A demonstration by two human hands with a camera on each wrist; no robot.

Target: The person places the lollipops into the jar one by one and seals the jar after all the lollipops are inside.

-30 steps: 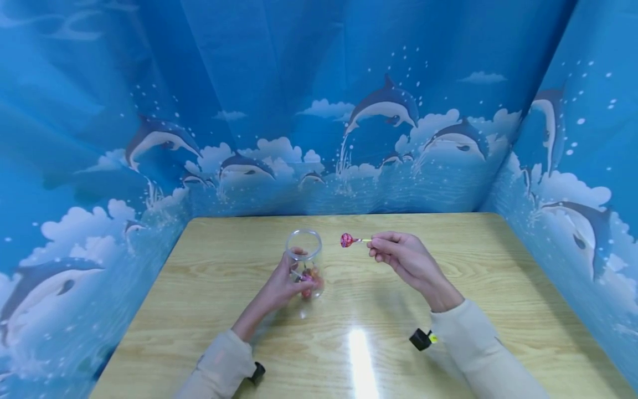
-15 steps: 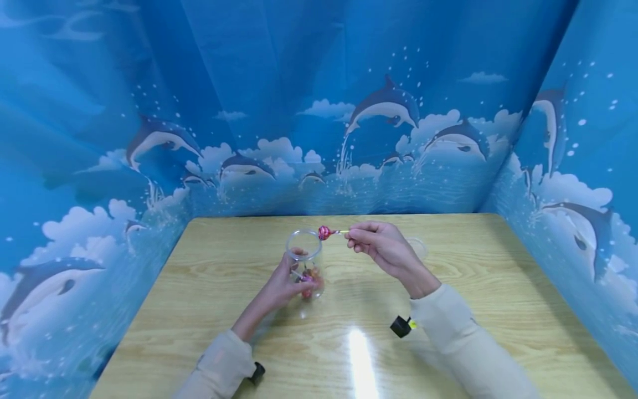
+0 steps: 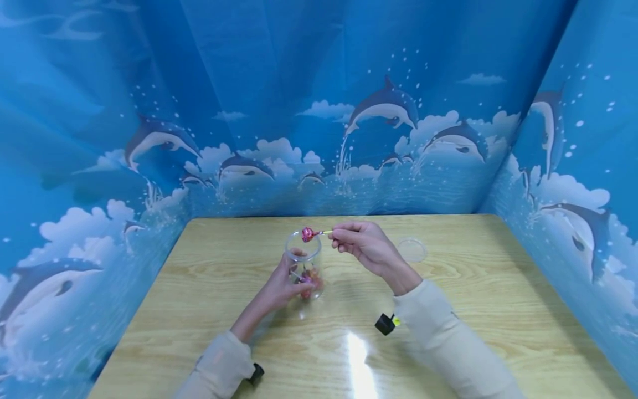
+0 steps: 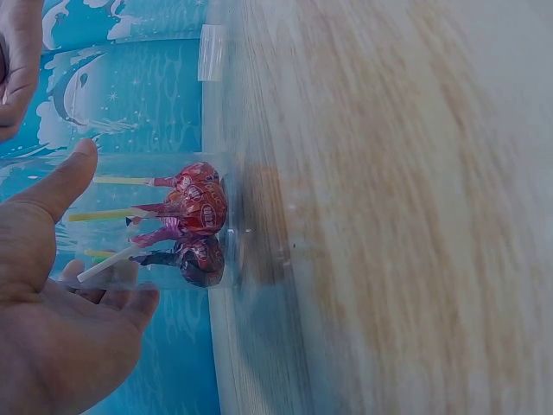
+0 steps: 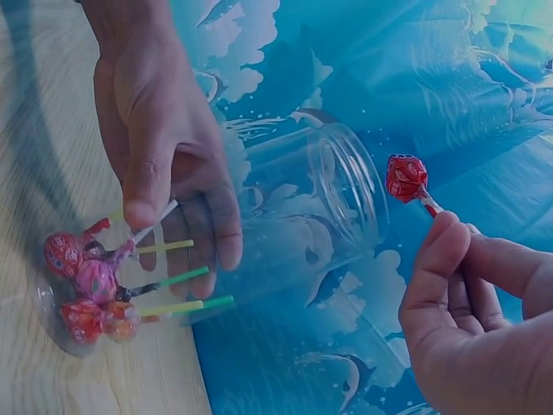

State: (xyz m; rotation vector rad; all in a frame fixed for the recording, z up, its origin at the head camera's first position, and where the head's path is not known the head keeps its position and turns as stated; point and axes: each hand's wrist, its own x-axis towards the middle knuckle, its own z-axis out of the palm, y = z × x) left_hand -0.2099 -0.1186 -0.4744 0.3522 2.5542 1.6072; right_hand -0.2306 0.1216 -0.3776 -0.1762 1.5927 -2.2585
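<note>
A clear, open-topped jar (image 3: pixel 311 258) stands upright on the table, gripped around its side by my left hand (image 3: pixel 280 285). Several wrapped lollipops (image 4: pixel 200 212) lie in its bottom, their sticks pointing up toward the mouth. My right hand (image 3: pixel 368 246) pinches a red-wrapped lollipop (image 3: pixel 308 235) by its yellow stick between thumb and fingers. In the head view the lollipop's head is over the jar's rim; in the right wrist view the same lollipop (image 5: pixel 404 178) is just outside the mouth, apart from it.
A round clear lid (image 3: pixel 412 250) lies on the wooden table (image 3: pixel 214 260), to the right of the jar. Behind the table and at both sides hangs a blue dolphin-print curtain (image 3: pixel 299 111). Black wrist cameras (image 3: pixel 385 324) stick out below the sleeves.
My right hand has moved left, bringing the lollipop from beside the jar to over its rim and uncovering the lid. The left hand and the jar have stayed put.
</note>
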